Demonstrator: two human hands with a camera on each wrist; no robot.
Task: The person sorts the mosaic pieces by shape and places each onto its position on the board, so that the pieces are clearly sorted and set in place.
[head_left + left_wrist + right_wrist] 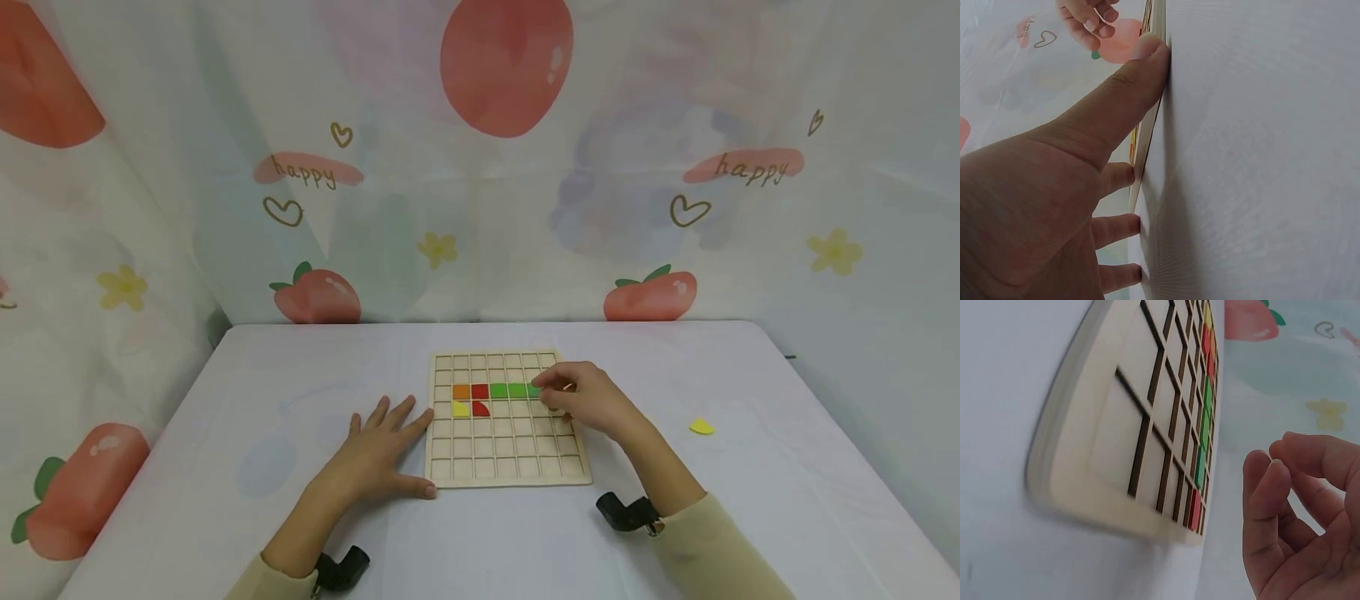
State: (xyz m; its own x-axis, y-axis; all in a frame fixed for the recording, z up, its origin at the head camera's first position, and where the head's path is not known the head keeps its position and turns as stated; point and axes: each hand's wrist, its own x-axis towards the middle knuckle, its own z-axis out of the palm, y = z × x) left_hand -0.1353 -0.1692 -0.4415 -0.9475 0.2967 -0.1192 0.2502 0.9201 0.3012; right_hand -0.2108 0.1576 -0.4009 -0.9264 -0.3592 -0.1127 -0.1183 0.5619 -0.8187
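Observation:
A pale wooden grid board point(510, 482) lies flat on the table. In one row sit an orange square point(461, 392), a red square point(480, 392) and several green squares point(517, 391). The right wrist view shows another red piece point(1195, 509) at that row's end. Below are a yellow piece point(461, 409) and a red curved-edge piece point(481, 409). My left hand point(375, 458) has its fingers spread, thumb and forefinger touching the board's left edge. My right hand point(585, 397) hovers by the board's right side, fingers loosely bent, with no piece visible between them.
A loose yellow curved-edge piece point(701, 427) lies on the white tabletop point(787, 500), right of the board. Behind the table hangs a printed curtain point(480, 192). Black wrist cameras point(626, 511) are strapped at both sleeves.

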